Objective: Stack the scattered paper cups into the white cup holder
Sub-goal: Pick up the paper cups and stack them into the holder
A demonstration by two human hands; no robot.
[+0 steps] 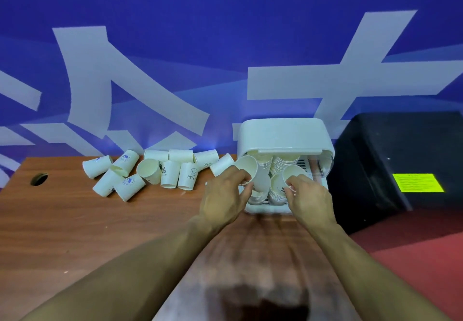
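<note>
The bare wooden table (62,220) in front of the scattered cups (140,170) lies open, giving a hand free approach from the near side. The cups lie crowded, many touching, so gaps between them are narrow. The white cup holder (283,132) opens toward the viewer; its raised lid roofs the mouth, and stacked cups (275,165) fill most of the inside. Both hands, the left hand (223,195) and right hand (308,197), each with a cup, block that mouth. A black box (390,157) closes off the holder's right side, seemingly touching it.
</note>
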